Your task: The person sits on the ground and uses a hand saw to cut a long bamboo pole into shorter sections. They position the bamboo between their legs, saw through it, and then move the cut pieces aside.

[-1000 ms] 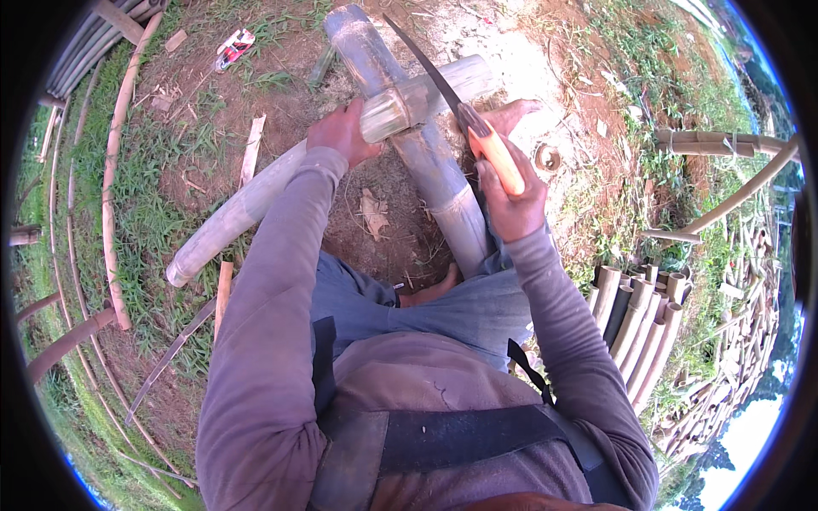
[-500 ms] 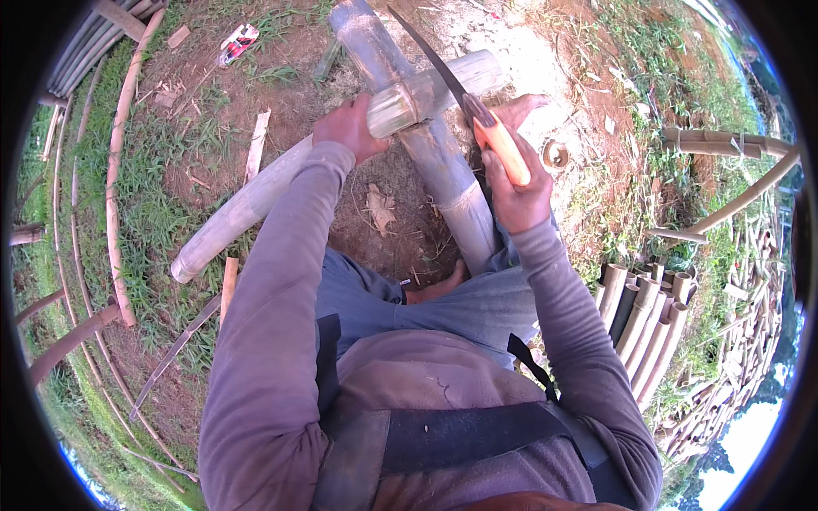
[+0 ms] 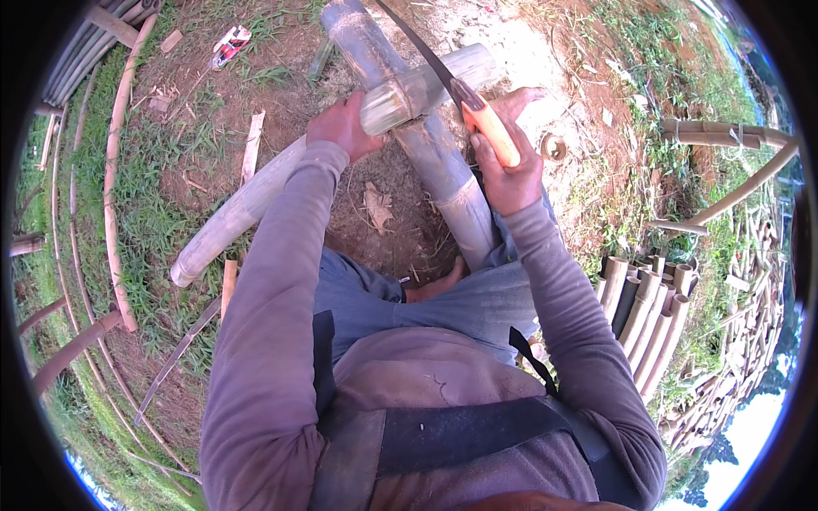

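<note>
A pale bamboo pole (image 3: 243, 209) lies slantwise across a thicker grey bamboo log (image 3: 447, 170) on the ground. My left hand (image 3: 345, 129) is wrapped round the pole, just left of where the two cross. In my right hand (image 3: 511, 175) is a hand saw (image 3: 494, 128), gripped by its orange handle. Its dark, narrow blade reaches up and left over the right part of the pole, close to the crossing. Whether the teeth touch the bamboo, I cannot tell. A bare foot (image 3: 520, 100) shows beyond my right hand, beside the pole's far end.
Several cut bamboo tubes (image 3: 643, 315) stand bundled at the right, with a heap of split pieces (image 3: 741, 341) farther out. A long blade-like strip (image 3: 175, 362) lies at the left. Bamboo rails (image 3: 115, 196) run along the left side. A dry leaf (image 3: 377, 207) lies between my arms.
My right hand and the saw have shifted slightly up and left. My left hand has moved a little left, still round the pole.
</note>
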### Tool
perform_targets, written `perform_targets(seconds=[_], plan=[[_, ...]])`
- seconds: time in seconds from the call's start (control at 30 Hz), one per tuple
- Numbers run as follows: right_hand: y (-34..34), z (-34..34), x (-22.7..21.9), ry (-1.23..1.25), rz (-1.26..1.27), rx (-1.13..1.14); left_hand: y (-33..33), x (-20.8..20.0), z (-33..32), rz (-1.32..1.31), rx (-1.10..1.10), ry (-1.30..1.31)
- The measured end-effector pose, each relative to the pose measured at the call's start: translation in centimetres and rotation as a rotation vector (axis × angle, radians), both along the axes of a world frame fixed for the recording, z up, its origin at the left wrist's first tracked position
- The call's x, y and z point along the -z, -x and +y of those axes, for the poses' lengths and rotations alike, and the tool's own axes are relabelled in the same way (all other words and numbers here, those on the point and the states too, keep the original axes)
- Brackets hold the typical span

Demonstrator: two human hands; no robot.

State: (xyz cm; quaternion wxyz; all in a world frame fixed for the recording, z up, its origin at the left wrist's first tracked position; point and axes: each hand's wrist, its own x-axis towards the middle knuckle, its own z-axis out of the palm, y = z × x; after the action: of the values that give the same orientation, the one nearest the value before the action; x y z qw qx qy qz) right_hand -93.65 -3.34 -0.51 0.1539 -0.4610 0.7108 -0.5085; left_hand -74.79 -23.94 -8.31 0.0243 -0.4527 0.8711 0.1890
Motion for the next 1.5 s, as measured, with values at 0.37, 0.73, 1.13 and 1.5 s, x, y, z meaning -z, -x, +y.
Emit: perform_targets(seconds=[0.37, 0.73, 1.13, 1.5], plan=[[1.1, -1.6, -0.4, -0.058, -0.091, 0.048, 0.8, 0.9, 0.0, 0.050, -0.001, 0.022], [0.0, 16.7, -3.7, -0.099, 0.071, -0.051, 0.0, 0.7, -0.4, -0.003, -0.021, -0.007], [0.1, 12.8, -2.4, -0.133, -0.052, -0.021, -0.4, 1.2, -0.9, 0.002, -0.001, -0.012], [1.7, -3.3, 0.2, -0.071, 0.148, 0.001, 0.4, 0.4, -0.3, -0.004, 0.003, -0.020]])
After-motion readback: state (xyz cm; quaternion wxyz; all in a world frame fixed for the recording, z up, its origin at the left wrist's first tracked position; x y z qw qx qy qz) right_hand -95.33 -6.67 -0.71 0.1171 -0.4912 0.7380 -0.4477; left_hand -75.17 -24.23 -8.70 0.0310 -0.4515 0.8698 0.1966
